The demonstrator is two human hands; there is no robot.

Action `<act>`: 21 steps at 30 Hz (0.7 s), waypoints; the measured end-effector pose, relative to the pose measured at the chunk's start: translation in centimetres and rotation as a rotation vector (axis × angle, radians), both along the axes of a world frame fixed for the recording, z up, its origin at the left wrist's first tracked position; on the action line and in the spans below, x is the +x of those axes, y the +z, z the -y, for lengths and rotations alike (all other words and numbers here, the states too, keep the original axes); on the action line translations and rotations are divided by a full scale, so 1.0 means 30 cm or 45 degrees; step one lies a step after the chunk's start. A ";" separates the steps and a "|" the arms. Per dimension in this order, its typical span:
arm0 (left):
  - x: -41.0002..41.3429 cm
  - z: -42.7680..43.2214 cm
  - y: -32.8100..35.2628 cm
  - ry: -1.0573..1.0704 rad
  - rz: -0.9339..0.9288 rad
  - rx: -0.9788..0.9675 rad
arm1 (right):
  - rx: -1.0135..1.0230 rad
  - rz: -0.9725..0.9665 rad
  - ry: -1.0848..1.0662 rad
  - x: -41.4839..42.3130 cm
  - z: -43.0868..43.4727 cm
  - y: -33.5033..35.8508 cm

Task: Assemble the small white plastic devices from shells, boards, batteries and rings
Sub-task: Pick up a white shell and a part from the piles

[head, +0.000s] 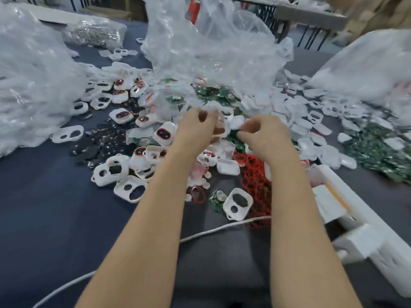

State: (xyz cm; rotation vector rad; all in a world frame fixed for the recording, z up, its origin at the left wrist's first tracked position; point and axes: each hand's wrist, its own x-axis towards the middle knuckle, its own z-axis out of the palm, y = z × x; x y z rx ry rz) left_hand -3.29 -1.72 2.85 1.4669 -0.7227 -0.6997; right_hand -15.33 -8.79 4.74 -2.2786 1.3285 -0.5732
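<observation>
Both arms reach forward over a heap of parts on the dark table (44,218). My left hand (198,127) has curled fingers and grips a white shell (219,127) at the heap's middle. My right hand (260,134) pinches a small green board (233,134) just to the right of that shell. White shells with two holes (238,203) lie around, some with red rings fitted (163,133). Loose red rings (255,183) sit under my right forearm. Green boards (213,94) pile up behind the hands.
Big clear plastic bags (200,52) stand behind the heap, with more at the left (26,85) and right (367,70). Black round parts (104,141) lie at the left. A white foam tray (355,230) sits at the right. A white cord (222,228) crosses the near table.
</observation>
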 end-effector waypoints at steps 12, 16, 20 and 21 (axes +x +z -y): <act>0.013 -0.016 -0.023 0.050 -0.314 -0.077 | 0.025 -0.254 -0.016 0.006 -0.001 -0.066; 0.024 -0.014 -0.037 0.114 -0.375 -0.099 | -0.003 0.317 -0.111 0.038 0.008 -0.050; 0.029 -0.006 -0.048 0.164 -0.386 -0.119 | 0.133 0.728 -0.066 0.078 -0.006 -0.048; 0.027 -0.004 -0.049 0.167 -0.386 -0.140 | 0.139 0.765 -0.060 0.084 -0.009 -0.052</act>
